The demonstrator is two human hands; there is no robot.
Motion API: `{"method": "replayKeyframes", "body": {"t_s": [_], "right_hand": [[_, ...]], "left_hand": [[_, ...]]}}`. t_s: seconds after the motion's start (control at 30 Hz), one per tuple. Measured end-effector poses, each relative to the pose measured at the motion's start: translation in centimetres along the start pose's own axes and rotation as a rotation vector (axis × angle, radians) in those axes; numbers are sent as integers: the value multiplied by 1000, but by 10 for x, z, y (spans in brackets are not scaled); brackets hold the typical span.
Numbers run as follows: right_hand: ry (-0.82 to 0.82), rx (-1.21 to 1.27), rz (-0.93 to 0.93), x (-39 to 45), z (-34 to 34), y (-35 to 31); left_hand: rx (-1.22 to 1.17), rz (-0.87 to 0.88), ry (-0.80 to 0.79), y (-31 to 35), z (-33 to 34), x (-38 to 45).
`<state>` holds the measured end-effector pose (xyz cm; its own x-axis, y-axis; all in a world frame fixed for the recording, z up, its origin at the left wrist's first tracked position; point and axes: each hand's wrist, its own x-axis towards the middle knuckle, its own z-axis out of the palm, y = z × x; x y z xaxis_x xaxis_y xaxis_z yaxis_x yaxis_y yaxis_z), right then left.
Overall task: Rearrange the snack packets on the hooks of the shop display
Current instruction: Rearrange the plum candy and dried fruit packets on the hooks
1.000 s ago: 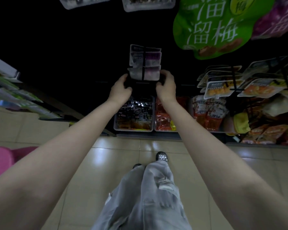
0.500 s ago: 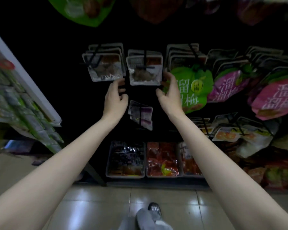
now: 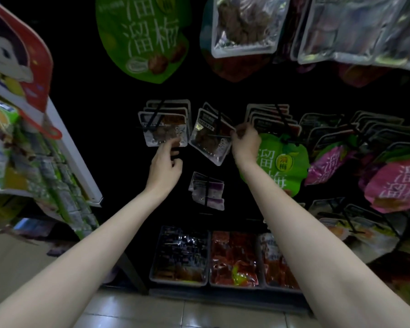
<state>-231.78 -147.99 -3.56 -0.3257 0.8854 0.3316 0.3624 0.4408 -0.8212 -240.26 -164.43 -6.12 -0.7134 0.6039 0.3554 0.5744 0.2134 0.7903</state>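
Seen from the head camera, a person's right hand [image 3: 245, 140] pinches the upper right corner of a tilted clear snack packet [image 3: 210, 140] hanging on a black hook [image 3: 219, 136] in the middle of the dark shop display, its grip clamped on the packet's edge. The left hand [image 3: 165, 165] reaches toward the neighbouring packet [image 3: 163, 131] on the hook to the left, forefinger touching its lower edge, other fingers loosely curled and holding nothing. Lower on the display hangs a purple-and-clear packet [image 3: 207, 191], above clear bins [image 3: 179, 256] of snacks at the display's bottom edge.

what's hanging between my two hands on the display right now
In the head view, the tilted clear snack packet hangs between them: the right hand pinches its right edge, while the left hand reaches toward the neighbouring packet.
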Motion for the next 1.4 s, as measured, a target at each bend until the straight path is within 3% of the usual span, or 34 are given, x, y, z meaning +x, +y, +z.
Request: {"method": "replayKeyframes", "body": {"t_s": [0.17, 0.3, 0.47, 0.6, 0.8, 1.0, 1.4], "right_hand": [[21, -38, -82, -6, -12, 0], [-93, -13, -231, -26, -33, 5], [-246, 56, -306, -51, -53, 4], [-352, 30, -354, -76, -43, -1], [-422, -29, -487, -80, 4, -34], [-370, -17, -470, -68, 31, -65], [-401, -147, -362, -56, 45, -69]], "left_hand": [[-31, 26, -2, 6, 2, 2], [-37, 41, -23, 10, 7, 4], [7, 211, -39, 10, 11, 5], [79, 236, 59, 2, 6, -8], [98, 114, 221, -31, -28, 2], [-227, -207, 315, -23, -50, 41], [35, -210, 333, -30, -45, 56]]}}
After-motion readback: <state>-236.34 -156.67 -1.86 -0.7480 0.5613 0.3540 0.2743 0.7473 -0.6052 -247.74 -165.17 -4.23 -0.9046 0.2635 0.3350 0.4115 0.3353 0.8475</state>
